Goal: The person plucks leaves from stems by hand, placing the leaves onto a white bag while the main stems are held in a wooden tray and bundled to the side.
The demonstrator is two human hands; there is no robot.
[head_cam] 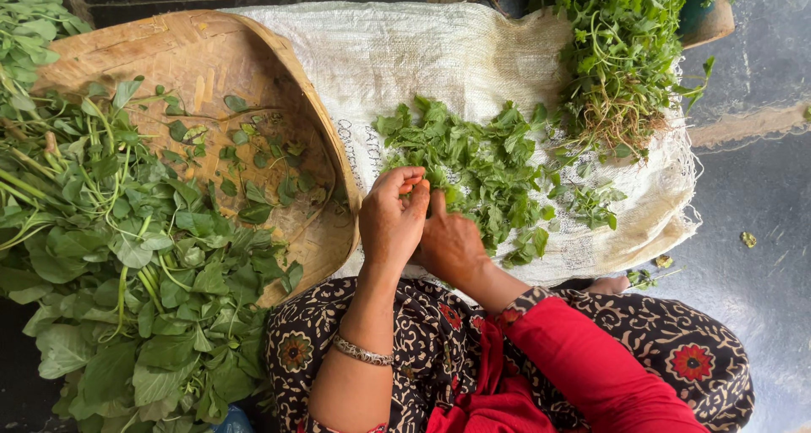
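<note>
My left hand (391, 217), a silver bracelet on its wrist, and my right hand (449, 245), in a red sleeve, are pressed together over the near edge of a white woven sack (405, 53). Their fingertips pinch a small green sprig, mostly hidden by the fingers. Just beyond the hands, a loose pile of plucked green leaves (481, 158) lies on the sack. A bunch of leafy stems with pale roots (621, 70) rests at the sack's far right.
A round woven bamboo tray (211, 57) on the left holds scattered leaves. A big heap of broad-leaved greens (118, 264) spreads over its near side. A teal basin's edge (705, 19) shows at top right. Dark floor (752, 230) lies to the right. My patterned skirt covers my knees.
</note>
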